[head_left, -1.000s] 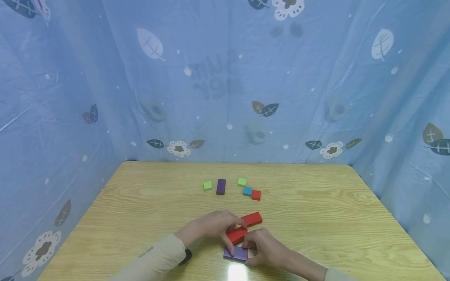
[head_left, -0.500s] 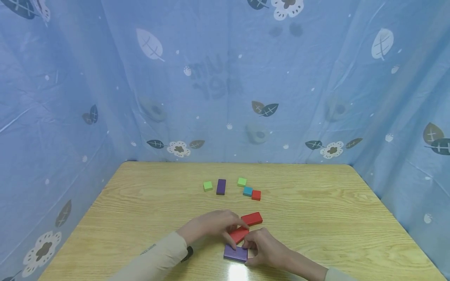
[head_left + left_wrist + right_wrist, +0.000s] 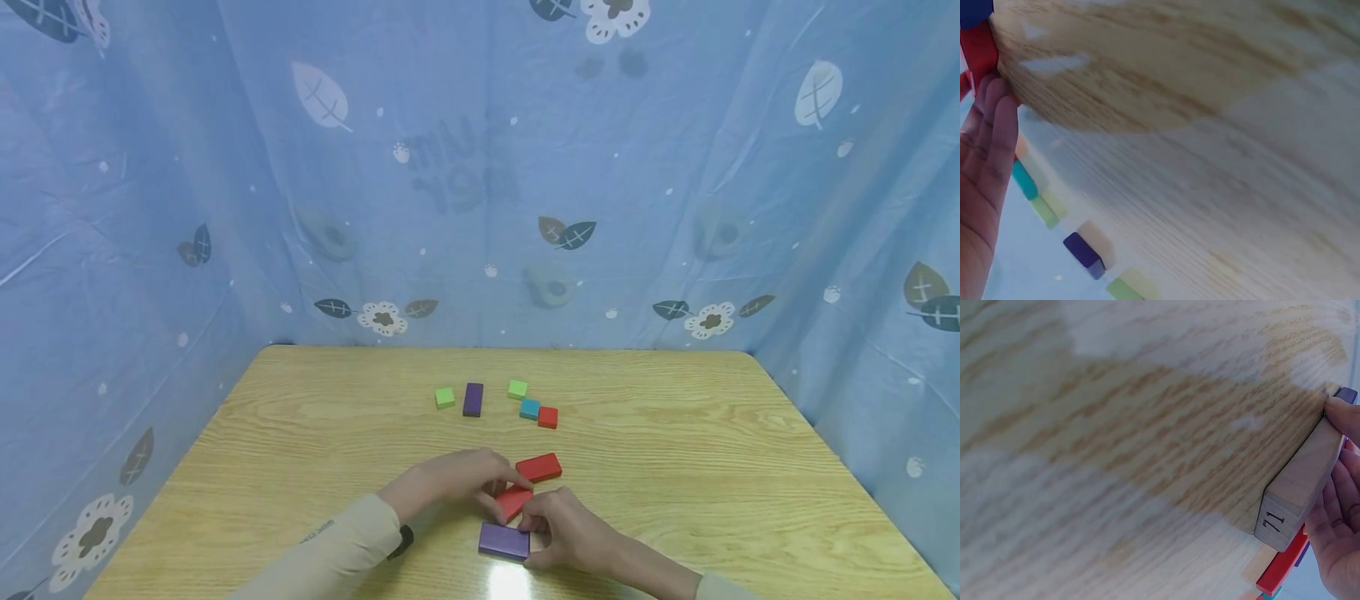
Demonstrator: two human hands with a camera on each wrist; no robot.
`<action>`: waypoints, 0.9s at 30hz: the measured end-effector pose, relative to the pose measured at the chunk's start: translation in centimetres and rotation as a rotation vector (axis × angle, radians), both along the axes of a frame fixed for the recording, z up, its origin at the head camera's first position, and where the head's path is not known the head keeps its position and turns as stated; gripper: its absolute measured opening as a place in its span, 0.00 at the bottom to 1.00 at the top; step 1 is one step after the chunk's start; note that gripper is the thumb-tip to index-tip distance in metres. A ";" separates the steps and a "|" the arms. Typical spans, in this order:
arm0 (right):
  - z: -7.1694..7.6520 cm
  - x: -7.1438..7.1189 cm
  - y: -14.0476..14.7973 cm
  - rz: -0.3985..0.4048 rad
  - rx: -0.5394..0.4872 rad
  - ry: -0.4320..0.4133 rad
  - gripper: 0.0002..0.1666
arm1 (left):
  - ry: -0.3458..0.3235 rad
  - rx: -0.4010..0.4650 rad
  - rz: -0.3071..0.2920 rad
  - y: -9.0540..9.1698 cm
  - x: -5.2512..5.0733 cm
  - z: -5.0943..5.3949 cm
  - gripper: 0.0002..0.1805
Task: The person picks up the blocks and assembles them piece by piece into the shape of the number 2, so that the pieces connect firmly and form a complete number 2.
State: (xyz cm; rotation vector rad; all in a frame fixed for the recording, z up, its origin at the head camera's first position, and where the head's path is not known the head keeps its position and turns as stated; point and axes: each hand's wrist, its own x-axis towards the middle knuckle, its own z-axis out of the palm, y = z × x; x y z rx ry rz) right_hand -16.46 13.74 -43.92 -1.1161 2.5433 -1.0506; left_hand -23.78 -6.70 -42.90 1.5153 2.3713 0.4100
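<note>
My left hand [image 3: 468, 483] holds a red block [image 3: 514, 503] between thumb and fingers, flat on the table. In the left wrist view its fingers lie along the red block [image 3: 980, 50]. Just nearer to me lies a purple block [image 3: 504, 542], close to the red one. My right hand [image 3: 570, 533] pinches a plain wooden block [image 3: 1307, 472] marked "71" on its end, at the right of the purple block. From the head view that wooden block is mostly hidden or blends into the table. Beyond my left fingers rests a second red block [image 3: 538, 467].
Farther back on the wooden table [image 3: 300, 400] are a green cube [image 3: 445, 397], a dark purple block [image 3: 473, 400], another green cube [image 3: 517, 389], a blue cube [image 3: 529, 409] and a small red cube [image 3: 548, 417]. A blue patterned curtain [image 3: 450, 250] surrounds the table.
My left hand's thumb has drawn back from over the purple block, and the held red block has slid slightly right. My right hand has stayed nearly still.
</note>
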 end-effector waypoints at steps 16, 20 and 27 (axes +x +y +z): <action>0.0 -0.1 -0.2 -0.006 0.026 0.004 0.13 | 0.100 0.121 -0.033 -2.4 2.9 0.5 0.16; 0.0 -0.1 -0.1 -0.012 0.037 -0.010 0.14 | 0.088 0.131 -0.005 -2.5 3.5 0.4 0.16; -0.1 -0.1 0.1 -0.014 0.038 -0.013 0.13 | 0.109 0.118 -0.009 -2.4 3.6 0.3 0.17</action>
